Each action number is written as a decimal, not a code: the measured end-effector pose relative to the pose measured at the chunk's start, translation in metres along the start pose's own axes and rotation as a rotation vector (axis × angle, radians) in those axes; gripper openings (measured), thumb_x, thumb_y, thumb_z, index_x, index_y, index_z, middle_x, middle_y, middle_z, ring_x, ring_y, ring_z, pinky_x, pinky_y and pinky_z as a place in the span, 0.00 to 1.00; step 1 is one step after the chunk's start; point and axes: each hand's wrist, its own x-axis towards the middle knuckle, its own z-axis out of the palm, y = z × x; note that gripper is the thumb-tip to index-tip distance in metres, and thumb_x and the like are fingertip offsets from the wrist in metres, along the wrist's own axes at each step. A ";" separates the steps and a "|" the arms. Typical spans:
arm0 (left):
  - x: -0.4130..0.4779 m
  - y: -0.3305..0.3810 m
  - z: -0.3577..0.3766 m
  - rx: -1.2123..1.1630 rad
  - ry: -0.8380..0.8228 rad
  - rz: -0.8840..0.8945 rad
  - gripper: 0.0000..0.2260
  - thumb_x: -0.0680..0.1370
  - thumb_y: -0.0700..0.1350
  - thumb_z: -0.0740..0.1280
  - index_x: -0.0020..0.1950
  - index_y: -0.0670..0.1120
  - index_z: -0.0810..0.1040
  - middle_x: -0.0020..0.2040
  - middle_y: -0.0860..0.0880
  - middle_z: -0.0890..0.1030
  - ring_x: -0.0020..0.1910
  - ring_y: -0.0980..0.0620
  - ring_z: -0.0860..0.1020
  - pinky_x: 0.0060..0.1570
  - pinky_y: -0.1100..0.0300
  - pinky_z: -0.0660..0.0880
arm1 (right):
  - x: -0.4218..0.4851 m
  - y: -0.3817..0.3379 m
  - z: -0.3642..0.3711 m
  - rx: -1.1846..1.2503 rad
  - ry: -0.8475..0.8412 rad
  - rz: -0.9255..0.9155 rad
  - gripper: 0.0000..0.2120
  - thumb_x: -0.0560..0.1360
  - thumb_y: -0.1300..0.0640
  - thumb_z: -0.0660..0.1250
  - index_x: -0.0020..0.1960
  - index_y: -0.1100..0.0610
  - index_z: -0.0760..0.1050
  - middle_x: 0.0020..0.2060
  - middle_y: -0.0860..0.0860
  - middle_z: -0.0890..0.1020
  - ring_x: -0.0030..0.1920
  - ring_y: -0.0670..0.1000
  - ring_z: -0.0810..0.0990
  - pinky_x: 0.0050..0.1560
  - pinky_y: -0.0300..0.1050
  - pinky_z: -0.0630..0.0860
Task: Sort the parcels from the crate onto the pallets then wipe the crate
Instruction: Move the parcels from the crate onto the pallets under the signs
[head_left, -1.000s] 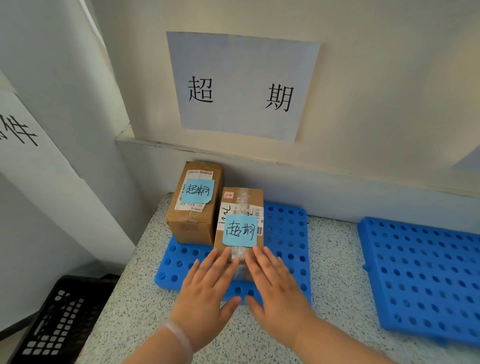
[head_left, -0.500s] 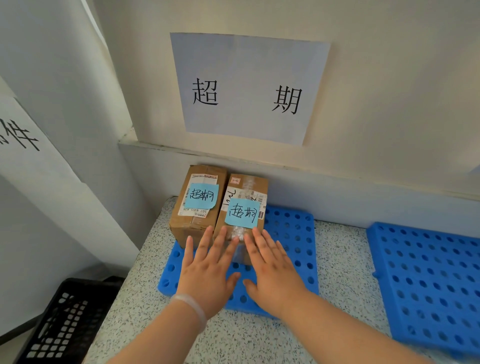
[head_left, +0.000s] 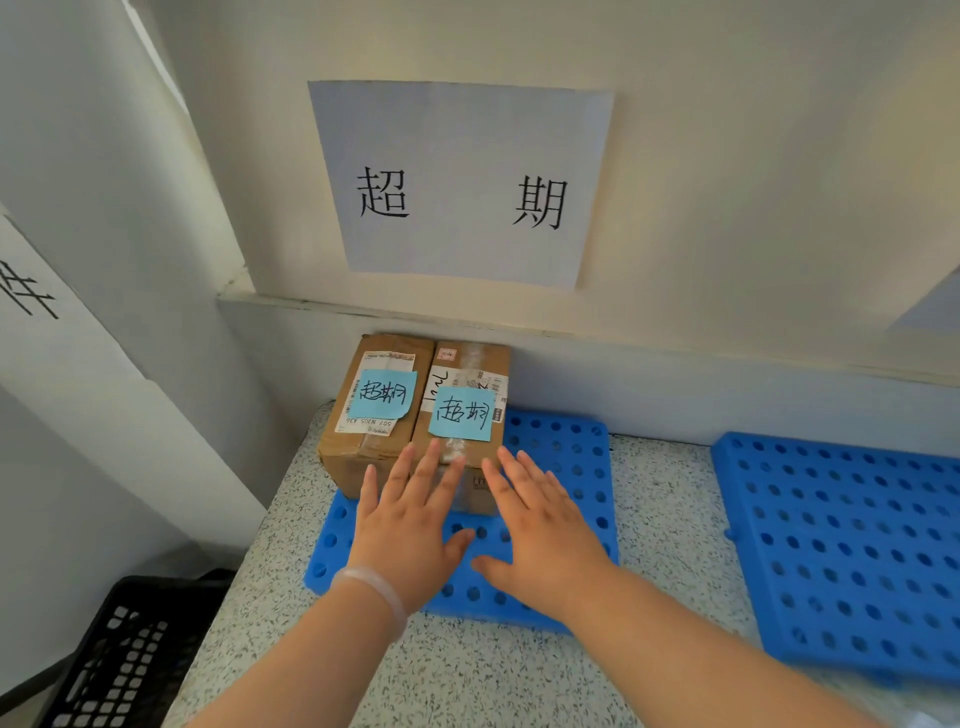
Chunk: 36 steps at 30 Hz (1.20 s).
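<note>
Two cardboard parcels stand side by side at the back of a blue perforated pallet, against the wall. The left parcel and the right parcel each carry a blue sticky note with handwriting. My left hand and my right hand lie flat, fingers spread, with the fingertips against the near face of the right parcel. Neither hand grips anything. A black slatted crate sits low at the bottom left, beside the counter.
A second blue pallet lies on the speckled counter to the right. A white paper sign with two characters hangs on the wall above the parcels. A white pillar with another sign stands at the left.
Both hands have pushed the right parcel back across the pallet until it stands level with the left parcel near the wall. The view has moved closer.
</note>
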 end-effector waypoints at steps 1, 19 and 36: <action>-0.002 0.007 -0.007 -0.010 -0.012 0.016 0.33 0.73 0.67 0.53 0.75 0.54 0.66 0.74 0.48 0.70 0.72 0.44 0.69 0.66 0.37 0.66 | -0.009 0.002 -0.003 0.000 0.010 0.000 0.46 0.77 0.37 0.61 0.79 0.47 0.32 0.77 0.44 0.31 0.75 0.45 0.28 0.74 0.46 0.31; -0.084 0.278 -0.077 -0.006 -0.002 0.688 0.35 0.78 0.67 0.54 0.79 0.60 0.38 0.80 0.52 0.39 0.79 0.48 0.39 0.74 0.40 0.36 | -0.303 0.082 -0.024 -0.026 0.258 0.630 0.47 0.75 0.32 0.59 0.79 0.47 0.34 0.76 0.45 0.31 0.74 0.45 0.27 0.74 0.50 0.31; -0.340 0.579 -0.110 -0.135 0.024 1.358 0.36 0.77 0.64 0.61 0.79 0.63 0.43 0.81 0.53 0.44 0.79 0.48 0.43 0.76 0.42 0.40 | -0.693 0.078 -0.022 0.032 0.518 1.313 0.44 0.76 0.37 0.63 0.80 0.45 0.38 0.79 0.47 0.38 0.78 0.50 0.35 0.78 0.54 0.39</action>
